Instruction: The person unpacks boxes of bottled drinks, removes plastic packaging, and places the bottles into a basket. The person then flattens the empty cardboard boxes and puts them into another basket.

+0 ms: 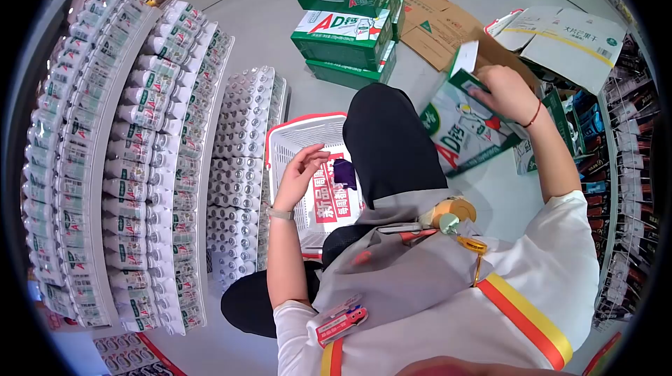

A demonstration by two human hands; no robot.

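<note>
My right hand (505, 95) is closed on the top edge of a green and white milk-drink carton (458, 124), which is tilted beside my right knee. A flap stands up at the carton's upper end; its inside is hidden from me. Above a white plastic basket (308, 118) with a red rim, my left hand (302, 174) has its fingers apart and loosely bent, holding nothing I can see. A small dark purple item (344, 174) shows in the basket, just right of those fingertips, near a red and white printed sign (325, 194).
Green AD milk cartons (341, 37) are stacked on the floor ahead. Flattened brown cardboard (434, 23) and an open white box (567, 37) lie right of them. Shelves of white bottles (143, 166) stand at left, and hanging packets (626, 166) line the right.
</note>
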